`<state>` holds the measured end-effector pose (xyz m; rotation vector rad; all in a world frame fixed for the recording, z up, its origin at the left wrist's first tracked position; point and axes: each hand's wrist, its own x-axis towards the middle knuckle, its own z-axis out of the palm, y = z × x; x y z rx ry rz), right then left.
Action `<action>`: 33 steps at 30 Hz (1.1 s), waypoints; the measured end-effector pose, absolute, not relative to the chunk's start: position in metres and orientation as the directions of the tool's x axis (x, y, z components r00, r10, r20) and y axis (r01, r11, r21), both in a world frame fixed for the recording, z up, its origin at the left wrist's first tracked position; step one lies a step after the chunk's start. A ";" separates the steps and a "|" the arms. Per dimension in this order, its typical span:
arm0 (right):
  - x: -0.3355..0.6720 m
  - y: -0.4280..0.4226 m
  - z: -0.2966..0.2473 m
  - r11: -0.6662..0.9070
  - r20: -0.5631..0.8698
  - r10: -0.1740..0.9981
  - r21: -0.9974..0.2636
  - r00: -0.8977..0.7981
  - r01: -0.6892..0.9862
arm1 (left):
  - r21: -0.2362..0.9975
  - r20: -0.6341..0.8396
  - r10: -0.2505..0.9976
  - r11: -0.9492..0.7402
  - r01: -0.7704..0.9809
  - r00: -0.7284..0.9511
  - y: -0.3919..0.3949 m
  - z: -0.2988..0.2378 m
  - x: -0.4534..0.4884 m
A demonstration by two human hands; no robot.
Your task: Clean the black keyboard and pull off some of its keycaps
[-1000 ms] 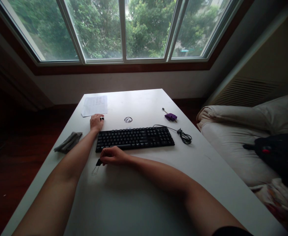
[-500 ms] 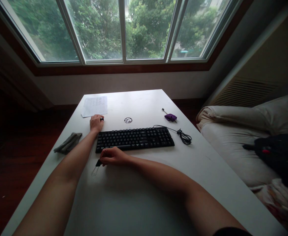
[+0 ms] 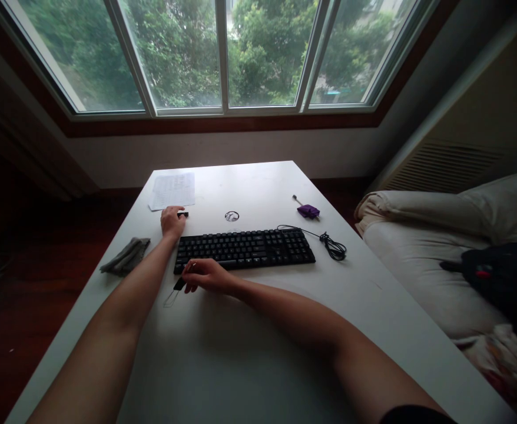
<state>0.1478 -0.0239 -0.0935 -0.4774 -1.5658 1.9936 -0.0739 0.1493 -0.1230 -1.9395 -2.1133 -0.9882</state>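
A black keyboard (image 3: 244,249) lies across the middle of the white table (image 3: 249,353). My left hand (image 3: 171,221) rests beyond its far left corner, fingers curled beside a small black object (image 3: 184,214) that pokes out at the fingertips. My right hand (image 3: 206,275) reaches across at the keyboard's near left corner, fingers pinched on a small tool with a black grip (image 3: 179,284) and a thin wire loop (image 3: 169,299) lying on the table.
A printed sheet (image 3: 172,189) lies at the far left. A folded grey cloth (image 3: 126,256) sits by the left edge. A small round object (image 3: 231,216), a purple item (image 3: 307,210) and the coiled cable (image 3: 332,247) lie behind and right. A bed (image 3: 439,259) flanks the right.
My right hand has lifted slightly and shifted toward the keyboard with the small tool. The small black object now shows more at my left fingertips.
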 end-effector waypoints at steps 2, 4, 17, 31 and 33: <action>0.148 -0.017 -0.086 -0.137 0.089 0.666 -0.962 -0.741 -0.238 | 0.389 0.493 0.850 -0.025 0.921 -0.185 0.146 -0.123 -0.074; 0.151 -0.007 -0.077 -0.087 0.126 0.731 -0.958 -0.671 -0.275 | 0.397 0.495 0.850 -0.035 0.917 -0.182 0.141 -0.123 -0.074; 0.179 0.068 -0.055 0.308 0.314 0.917 -0.949 -0.247 -0.062 | 0.620 0.368 0.895 -0.033 0.784 -0.253 0.107 -0.123 -0.069; 0.168 0.088 -0.055 0.520 0.452 0.853 -0.768 -0.261 0.374 | 0.809 0.287 0.939 -0.133 0.573 -0.188 0.097 -0.127 -0.073; 0.166 0.094 -0.052 0.543 0.450 0.838 -0.748 -0.308 0.382 | 0.804 0.280 0.946 -0.139 0.578 -0.162 0.097 -0.128 -0.073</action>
